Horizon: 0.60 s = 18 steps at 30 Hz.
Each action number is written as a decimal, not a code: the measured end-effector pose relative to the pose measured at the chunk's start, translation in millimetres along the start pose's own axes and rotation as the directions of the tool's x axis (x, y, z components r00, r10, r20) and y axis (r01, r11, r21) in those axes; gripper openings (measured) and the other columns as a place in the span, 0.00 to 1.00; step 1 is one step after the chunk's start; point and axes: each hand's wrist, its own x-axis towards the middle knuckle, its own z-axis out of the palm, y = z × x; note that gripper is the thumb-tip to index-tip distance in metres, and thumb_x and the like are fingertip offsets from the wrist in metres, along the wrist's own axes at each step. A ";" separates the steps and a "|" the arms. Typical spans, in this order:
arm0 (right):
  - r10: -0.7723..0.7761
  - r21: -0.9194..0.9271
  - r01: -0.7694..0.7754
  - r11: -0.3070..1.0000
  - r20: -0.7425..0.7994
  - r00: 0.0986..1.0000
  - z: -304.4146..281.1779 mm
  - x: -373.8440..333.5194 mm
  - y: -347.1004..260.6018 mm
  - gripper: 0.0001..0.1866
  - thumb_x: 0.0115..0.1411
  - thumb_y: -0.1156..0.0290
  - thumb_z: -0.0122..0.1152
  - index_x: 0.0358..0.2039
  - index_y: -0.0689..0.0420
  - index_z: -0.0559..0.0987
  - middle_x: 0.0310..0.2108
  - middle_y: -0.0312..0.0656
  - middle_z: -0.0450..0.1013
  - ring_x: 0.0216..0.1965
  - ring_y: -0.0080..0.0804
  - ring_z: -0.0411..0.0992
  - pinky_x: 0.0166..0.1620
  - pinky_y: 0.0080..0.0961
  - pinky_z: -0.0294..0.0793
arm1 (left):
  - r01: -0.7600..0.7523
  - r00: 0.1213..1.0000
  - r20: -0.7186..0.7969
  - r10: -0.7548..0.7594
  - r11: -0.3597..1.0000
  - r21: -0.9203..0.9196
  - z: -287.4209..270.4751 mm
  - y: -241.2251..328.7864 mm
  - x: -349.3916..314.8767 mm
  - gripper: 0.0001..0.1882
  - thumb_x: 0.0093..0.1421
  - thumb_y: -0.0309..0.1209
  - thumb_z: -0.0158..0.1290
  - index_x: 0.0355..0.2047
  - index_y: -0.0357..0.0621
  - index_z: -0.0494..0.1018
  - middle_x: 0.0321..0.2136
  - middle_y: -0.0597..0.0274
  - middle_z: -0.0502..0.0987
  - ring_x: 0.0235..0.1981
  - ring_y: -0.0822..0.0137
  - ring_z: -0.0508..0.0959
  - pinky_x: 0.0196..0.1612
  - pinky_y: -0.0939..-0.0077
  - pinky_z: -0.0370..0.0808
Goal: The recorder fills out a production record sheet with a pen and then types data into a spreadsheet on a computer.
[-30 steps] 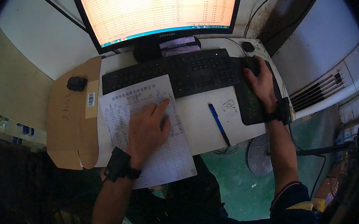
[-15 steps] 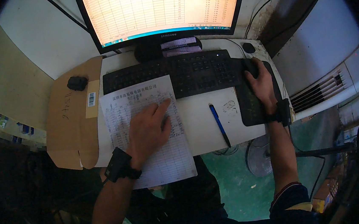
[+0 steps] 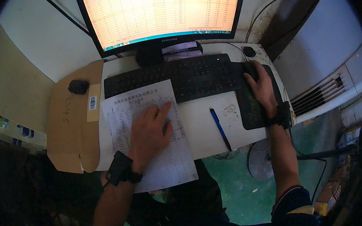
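My left hand (image 3: 149, 131) rests on a printed sheet (image 3: 164, 166) filled with rows of handwriting. Its index finger points to the upper right part of the table on the page, thumb held apart, nothing gripped. The sheet overlaps the lower left of a black keyboard (image 3: 203, 77) and hangs over the desk's front edge. At the right, my right hand (image 3: 263, 89) lies over a dark computer mouse (image 3: 249, 69) on a black mouse pad (image 3: 252, 115). Most of the mouse is hidden under the fingers. Between the hands a blue pen (image 3: 220, 129) lies on the desk.
Behind the keyboard stands a lit monitor (image 3: 161, 11) with a spreadsheet. A flattened brown cardboard piece (image 3: 69, 140) lies at the left, with a small black object (image 3: 78, 86) on it. A vented white unit (image 3: 329, 87) stands right of the desk.
The whole view has shifted slightly, so the desk sits a little lower in the picture. Both hands keep nearly the same place on the sheet and the mouse.
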 end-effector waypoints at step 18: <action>-0.011 -0.035 0.012 0.999 0.018 1.000 2.4 2.1 -3.7 0.31 0.67 0.63 0.69 0.67 0.59 0.72 0.62 0.58 0.75 0.63 0.57 0.74 0.66 0.40 0.72 | -0.025 0.999 -0.039 0.022 0.997 -0.078 2.0 -3.3 0.3 0.24 0.59 0.29 0.62 0.56 0.44 0.77 0.36 0.52 0.77 0.38 0.50 0.80 0.41 0.55 0.80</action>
